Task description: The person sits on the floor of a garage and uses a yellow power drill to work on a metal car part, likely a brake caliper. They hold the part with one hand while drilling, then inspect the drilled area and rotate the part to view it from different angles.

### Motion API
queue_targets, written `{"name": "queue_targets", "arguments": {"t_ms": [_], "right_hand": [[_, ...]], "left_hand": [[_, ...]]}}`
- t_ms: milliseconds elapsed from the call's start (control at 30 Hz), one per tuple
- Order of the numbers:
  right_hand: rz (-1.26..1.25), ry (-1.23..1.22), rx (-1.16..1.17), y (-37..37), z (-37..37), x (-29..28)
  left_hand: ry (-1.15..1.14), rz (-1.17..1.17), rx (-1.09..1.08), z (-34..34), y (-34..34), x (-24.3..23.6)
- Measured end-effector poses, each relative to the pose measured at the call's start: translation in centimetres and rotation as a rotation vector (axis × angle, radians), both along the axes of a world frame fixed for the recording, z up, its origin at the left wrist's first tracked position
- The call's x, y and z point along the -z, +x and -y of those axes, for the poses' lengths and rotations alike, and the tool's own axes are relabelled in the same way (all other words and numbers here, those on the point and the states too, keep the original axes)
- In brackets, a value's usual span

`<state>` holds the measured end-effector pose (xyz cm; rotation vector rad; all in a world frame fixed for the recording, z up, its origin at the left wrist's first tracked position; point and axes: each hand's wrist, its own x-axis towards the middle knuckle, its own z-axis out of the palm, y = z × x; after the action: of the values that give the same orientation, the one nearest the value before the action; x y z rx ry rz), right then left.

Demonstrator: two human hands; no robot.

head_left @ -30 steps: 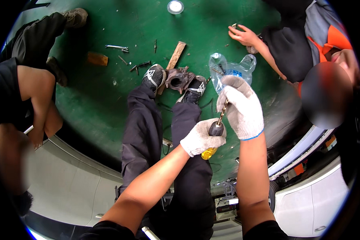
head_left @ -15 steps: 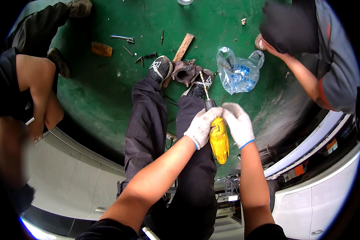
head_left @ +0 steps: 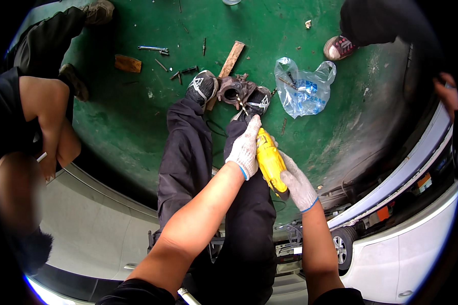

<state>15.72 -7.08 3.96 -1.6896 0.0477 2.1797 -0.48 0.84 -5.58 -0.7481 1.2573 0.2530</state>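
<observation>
One yellow drill (head_left: 270, 160) between us: our left hand (head_left: 245, 148) has its fingers closed round the front end, covering the chuck, and our right hand (head_left: 297, 184) grips the rear, some fingers hidden behind the body. Bit (head_left: 242, 107) sticks out ahead of the left fingertips toward the dark metal casting (head_left: 247, 88); we can't tell if it touches. Casting sits beyond those fingertips, between our two shoes (head_left: 202, 87), by a wood strip (head_left: 232, 58) on the floor. Surface is green painted floor (head_left: 137, 114), scuffed, paler and dirtier to the right of our fingers. Clear plastic bag (head_left: 301, 90) with blue print lies ahead-right of them, small parts inside. Ahead-left, well apart: wrench (head_left: 151, 48), brown block (head_left: 127, 63), loose bits and bolts. Room's a vehicle bay: white car panels (head_left: 86, 223) behind-left of the fingers, another white body (head_left: 402, 254) and a wheel (head_left: 343, 246) behind-right. One person (head_left: 45, 104) is at far left; another's shoe (head_left: 339, 48) stands past the bag.
</observation>
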Motion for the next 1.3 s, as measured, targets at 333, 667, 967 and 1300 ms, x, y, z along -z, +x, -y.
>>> {"name": "queue_targets", "arguments": {"t_ms": [333, 667, 967, 1300], "right_hand": [[-0.034, -0.059, 0.04, -0.2, -1.4, 0.3], [0.378, 0.053, 0.006, 1.6, -0.5, 5.8], [0.926, 0.215, -0.277, 5.6, 1.0, 20.1], [1.072, -0.125, -0.803, 3.5, -1.8, 24.8]], "left_hand": [[0.099, -0.052, 0.118, 1.2, 0.5, 0.9], [0.411, 0.0, 0.734, 1.9, 1.7, -1.1], [0.431, -0.004, 0.774, 3.0, 1.9, -0.3], [0.403, -0.017, 0.769, 3.3, 2.0, -0.7]]}}
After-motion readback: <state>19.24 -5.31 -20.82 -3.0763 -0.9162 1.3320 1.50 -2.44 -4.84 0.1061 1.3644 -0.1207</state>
